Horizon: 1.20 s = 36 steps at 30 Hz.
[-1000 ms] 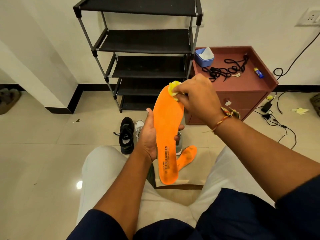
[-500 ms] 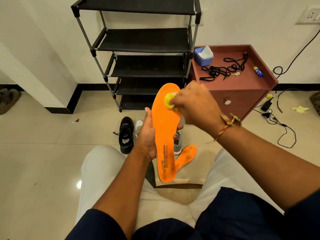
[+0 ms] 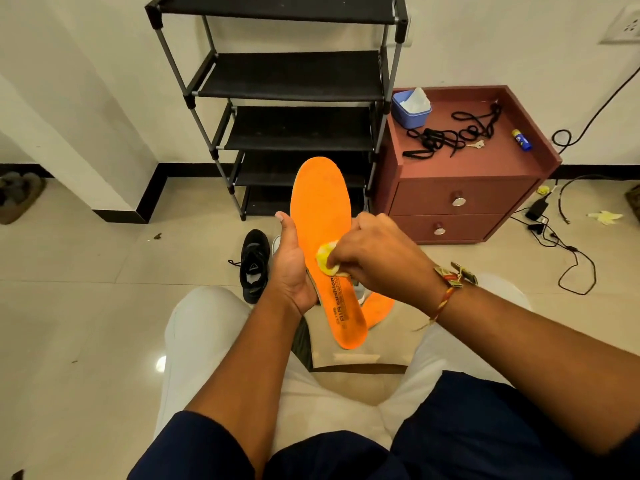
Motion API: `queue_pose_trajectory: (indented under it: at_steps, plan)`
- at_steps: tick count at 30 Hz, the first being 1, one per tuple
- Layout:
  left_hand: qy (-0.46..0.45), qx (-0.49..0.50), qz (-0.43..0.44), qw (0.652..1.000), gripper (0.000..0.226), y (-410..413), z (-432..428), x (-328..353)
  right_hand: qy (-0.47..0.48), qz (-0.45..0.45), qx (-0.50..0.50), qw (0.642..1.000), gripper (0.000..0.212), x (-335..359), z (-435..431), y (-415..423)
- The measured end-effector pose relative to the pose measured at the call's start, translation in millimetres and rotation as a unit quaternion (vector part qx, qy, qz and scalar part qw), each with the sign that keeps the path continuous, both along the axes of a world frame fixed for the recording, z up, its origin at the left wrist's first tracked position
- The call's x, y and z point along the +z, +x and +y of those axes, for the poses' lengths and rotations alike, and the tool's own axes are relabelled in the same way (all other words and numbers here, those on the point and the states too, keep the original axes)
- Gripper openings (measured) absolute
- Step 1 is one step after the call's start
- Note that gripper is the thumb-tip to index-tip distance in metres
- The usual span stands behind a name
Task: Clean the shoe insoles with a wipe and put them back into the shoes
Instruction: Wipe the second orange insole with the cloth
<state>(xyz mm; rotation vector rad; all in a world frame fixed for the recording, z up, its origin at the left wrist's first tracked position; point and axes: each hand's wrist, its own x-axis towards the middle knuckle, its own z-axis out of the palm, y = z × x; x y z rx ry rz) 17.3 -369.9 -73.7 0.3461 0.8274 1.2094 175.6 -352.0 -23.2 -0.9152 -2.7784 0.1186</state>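
Your left hand (image 3: 294, 271) gripping one flat orange insole (image 3: 322, 209), right hand (image 3: 377, 258) pinching crumpled yellow wipe (image 3: 325, 259) against it, second insole (image 3: 379, 308) just behind

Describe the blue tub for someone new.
Find the maroon two-drawer cabinet right of the black shoe rack. On its top, in the corner nearest the rack, sits the blue tub. Only it has white tissue poking out; its neighbours are black laces and a small tube.
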Motion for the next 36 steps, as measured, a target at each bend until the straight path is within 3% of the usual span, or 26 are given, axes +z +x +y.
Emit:
queue_pose_trajectory:
  at_steps: [4, 7, 17, 20, 25, 36]
  plan:
    - [0.003, -0.005, 0.013, 1.0, 0.078, 6, -2, -1, 0.105, 0.03, -0.092, 0.99, 0.012, 15, 25, 0]
    - [-0.002, -0.022, 0.017, 1.0, 0.077, 9, -5, 3, 0.099, 0.065, -0.152, 0.981, 0.017, 28, 47, -5]
    - [-0.011, 0.044, -0.016, 0.999, 0.097, -13, 11, -12, -0.053, 0.065, -0.005, 0.996, 0.015, -17, -14, -25]
    - [-0.009, 0.043, -0.031, 0.999, 0.098, -14, 12, -13, -0.018, 0.042, -0.011, 0.999, 0.014, -11, -15, -19]
    - [0.002, 0.044, -0.006, 0.999, 0.08, -3, 7, -7, 0.069, 0.065, -0.123, 0.988, 0.017, 12, 21, -16]
    - [-0.008, 0.107, -0.032, 0.994, 0.09, -18, 15, -15, -0.074, 0.09, -0.065, 0.991, 0.011, -23, -17, -7]
